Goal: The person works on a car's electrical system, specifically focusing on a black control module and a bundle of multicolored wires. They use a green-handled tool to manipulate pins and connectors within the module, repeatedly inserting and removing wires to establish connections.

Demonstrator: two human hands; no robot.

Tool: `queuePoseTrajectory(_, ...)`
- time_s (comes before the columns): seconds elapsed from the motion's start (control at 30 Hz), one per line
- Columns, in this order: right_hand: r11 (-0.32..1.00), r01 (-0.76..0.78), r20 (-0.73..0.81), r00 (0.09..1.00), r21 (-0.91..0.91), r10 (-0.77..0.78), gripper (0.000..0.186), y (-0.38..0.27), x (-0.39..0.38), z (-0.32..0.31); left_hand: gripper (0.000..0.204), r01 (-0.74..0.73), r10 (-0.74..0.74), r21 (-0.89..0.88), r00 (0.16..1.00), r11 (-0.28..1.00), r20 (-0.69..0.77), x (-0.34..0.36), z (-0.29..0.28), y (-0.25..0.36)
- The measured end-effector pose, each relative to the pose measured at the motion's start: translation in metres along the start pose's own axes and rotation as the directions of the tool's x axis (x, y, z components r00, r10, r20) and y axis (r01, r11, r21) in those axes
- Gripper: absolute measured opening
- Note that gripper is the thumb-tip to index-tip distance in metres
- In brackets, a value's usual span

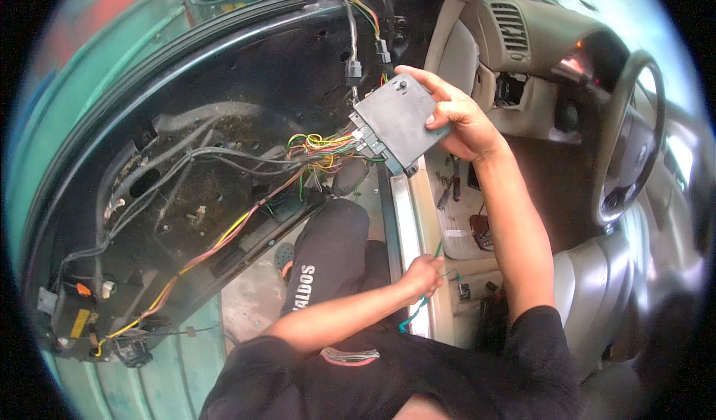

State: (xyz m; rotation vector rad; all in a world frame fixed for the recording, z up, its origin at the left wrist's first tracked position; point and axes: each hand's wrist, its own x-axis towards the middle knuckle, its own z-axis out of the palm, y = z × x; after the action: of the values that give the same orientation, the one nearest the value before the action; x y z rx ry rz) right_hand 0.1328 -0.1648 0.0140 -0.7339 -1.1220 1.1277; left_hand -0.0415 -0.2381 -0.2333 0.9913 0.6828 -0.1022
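Observation:
My right hand grips a flat, dark grey electronic control module by its right edge, thumb on top. Several connectors along the module's left side join it to a bundle of multicoloured wires, which runs to the opened door panel. Lower down, beside the door sill, my left hand is closed around a thin teal-green cord. One part of the cord sticks out above the fingers and another hangs below. What is at its upper tip is too small to make out.
The black car door stands open at left, its inner wiring harness exposed. On the right are the steering wheel and a grey seat. Pliers-like hand tools lie on the car floor beside the light-coloured sill.

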Motion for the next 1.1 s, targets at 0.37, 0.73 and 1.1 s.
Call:
queuePoseTrajectory(0.37, 0.989, 0.141, -0.168, 0.977, 0.036, -0.133, 0.099, 0.022, -0.024, 0.004, 0.056, -0.632, 0.526, 0.628, 0.759, 0.455, 0.383, 0.087, 0.074, 0.064)
queuePoseTrajectory(0.73, 0.98, 0.18, -0.233, 0.96, 0.087, -0.155, 0.094, 0.055, -0.047, 0.031, 0.023, -0.62, 0.9, 0.652, 0.292, 0.436, -0.324, -0.149, -0.062, 0.124)
queuePoseTrajectory(1.1, 0.977, 0.11, -0.343, 0.938, 0.181, -0.042, 0.071, 0.102, -0.087, 0.066, 0.053, -0.716, 0.734, 0.187, 0.613, 0.672, -0.292, -0.14, -0.071, 0.096)
